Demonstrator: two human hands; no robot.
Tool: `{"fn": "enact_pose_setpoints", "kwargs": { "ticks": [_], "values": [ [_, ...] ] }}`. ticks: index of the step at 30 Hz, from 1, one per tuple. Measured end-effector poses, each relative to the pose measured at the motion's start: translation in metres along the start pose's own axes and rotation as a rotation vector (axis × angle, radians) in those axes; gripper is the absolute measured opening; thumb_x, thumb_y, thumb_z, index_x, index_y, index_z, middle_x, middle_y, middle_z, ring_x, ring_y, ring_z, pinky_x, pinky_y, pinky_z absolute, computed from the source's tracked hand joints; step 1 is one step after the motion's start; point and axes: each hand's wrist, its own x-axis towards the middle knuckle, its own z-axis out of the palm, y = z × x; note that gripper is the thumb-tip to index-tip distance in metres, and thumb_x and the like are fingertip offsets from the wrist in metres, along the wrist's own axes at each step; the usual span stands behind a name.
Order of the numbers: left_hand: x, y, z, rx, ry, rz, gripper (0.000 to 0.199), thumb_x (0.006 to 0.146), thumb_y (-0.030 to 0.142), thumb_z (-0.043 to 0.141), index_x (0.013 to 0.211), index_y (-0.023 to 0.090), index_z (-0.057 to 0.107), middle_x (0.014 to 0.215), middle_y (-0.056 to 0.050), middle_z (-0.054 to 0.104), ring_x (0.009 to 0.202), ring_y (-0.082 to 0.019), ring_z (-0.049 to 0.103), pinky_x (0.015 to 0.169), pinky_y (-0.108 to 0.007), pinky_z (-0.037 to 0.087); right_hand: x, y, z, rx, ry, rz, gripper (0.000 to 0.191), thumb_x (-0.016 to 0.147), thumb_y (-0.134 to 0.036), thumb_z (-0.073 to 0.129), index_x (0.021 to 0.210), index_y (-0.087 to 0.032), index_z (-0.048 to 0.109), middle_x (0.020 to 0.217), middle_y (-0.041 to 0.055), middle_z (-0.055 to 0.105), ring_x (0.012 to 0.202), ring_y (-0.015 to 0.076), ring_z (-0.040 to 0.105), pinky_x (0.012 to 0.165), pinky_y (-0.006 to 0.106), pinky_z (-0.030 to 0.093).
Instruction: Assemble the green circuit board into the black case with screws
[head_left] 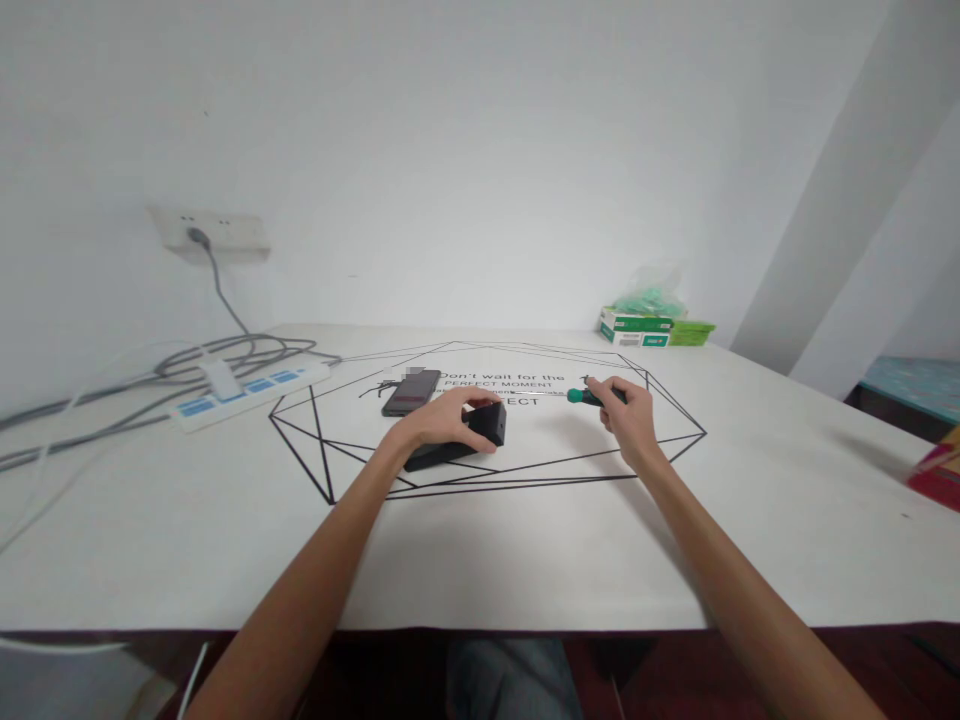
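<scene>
My left hand point(450, 418) is wrapped round a black, block-like device point(491, 424) that lies on the white table. Its long flat part reaches left beneath my palm, and my fingers cover much of it; its exact kind I cannot make out. In my right hand point(626, 405) is a screwdriver point(581, 396) with a green and black handle. The thin shaft points left, toward the black device, and its tip is apart from the block. A dark smartphone point(412, 392) lies flat just behind my left hand.
A white power strip point(251, 396) with a plugged-in adapter and coiled grey cables point(225, 355) lie at the left. Green and white boxes point(636, 327) with a plastic bag on top stand at the back right. A red object point(937, 475) sits at the right edge.
</scene>
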Motion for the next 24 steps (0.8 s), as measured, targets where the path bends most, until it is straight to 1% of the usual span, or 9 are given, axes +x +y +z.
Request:
{"fn": "enact_pose_setpoints", "kwargs": {
  "ticks": [3, 7, 9, 14, 18, 24],
  "values": [
    [-0.003, 0.001, -0.012, -0.156, 0.018, 0.001, 0.06, 0.058, 0.032, 0.08, 0.115, 0.021, 0.065, 0.116, -0.008, 0.067, 0.107, -0.024, 0.062, 0.092, -0.036, 0.047, -0.005, -0.015, -0.001, 0.073, 0.0, -0.02, 0.05, 0.078, -0.067, 0.055, 0.062, -0.02, 0.053, 0.046, -0.0012, 0.043, 0.044, 0.0165, 0.05, 0.043, 0.027, 0.031],
    [-0.004, -0.001, -0.012, -0.268, 0.033, 0.009, 0.06, 0.059, 0.028, 0.079, 0.116, 0.02, 0.064, 0.119, -0.01, 0.066, 0.114, -0.025, 0.061, 0.095, -0.037, 0.046, -0.009, -0.029, -0.003, 0.077, -0.012, -0.046, 0.045, 0.079, -0.061, 0.06, 0.062, -0.019, 0.056, 0.048, -0.0012, 0.045, 0.045, 0.0148, 0.049, 0.044, 0.026, 0.031],
    [-0.003, -0.003, -0.01, -0.27, 0.023, 0.011, 0.062, 0.058, 0.028, 0.08, 0.117, 0.019, 0.064, 0.12, -0.011, 0.066, 0.116, -0.026, 0.059, 0.099, -0.039, 0.044, -0.01, -0.033, -0.003, 0.065, -0.014, -0.061, 0.042, 0.079, -0.057, 0.061, 0.062, -0.019, 0.057, 0.048, -0.0017, 0.044, 0.045, 0.0137, 0.048, 0.045, 0.026, 0.03],
    [0.0, -0.005, -0.006, -0.25, -0.016, -0.044, 0.064, 0.056, 0.03, 0.083, 0.116, 0.021, 0.063, 0.125, -0.011, 0.062, 0.125, -0.028, 0.052, 0.107, -0.043, 0.036, -0.01, -0.037, -0.003, 0.003, -0.014, -0.103, 0.039, 0.08, -0.052, 0.063, 0.061, -0.018, 0.057, 0.051, -0.0014, 0.045, 0.048, 0.0132, 0.045, 0.05, 0.027, 0.032],
    [0.001, -0.003, -0.007, -0.275, -0.045, -0.059, 0.068, 0.055, 0.033, 0.085, 0.117, 0.019, 0.061, 0.123, -0.011, 0.062, 0.123, -0.028, 0.053, 0.109, -0.042, 0.033, -0.009, -0.035, -0.004, -0.018, -0.013, -0.116, 0.036, 0.079, -0.048, 0.064, 0.061, -0.018, 0.058, 0.055, -0.0006, 0.049, 0.052, 0.0129, 0.045, 0.053, 0.026, 0.033],
    [0.002, -0.002, -0.005, -0.258, -0.049, -0.075, 0.069, 0.054, 0.035, 0.085, 0.118, 0.02, 0.061, 0.125, -0.009, 0.061, 0.124, -0.028, 0.051, 0.108, -0.041, 0.032, -0.009, -0.034, -0.002, -0.037, -0.029, -0.121, 0.031, 0.08, -0.043, 0.064, 0.062, -0.017, 0.059, 0.058, 0.0001, 0.052, 0.055, 0.0131, 0.045, 0.056, 0.025, 0.034]
  ]
}}
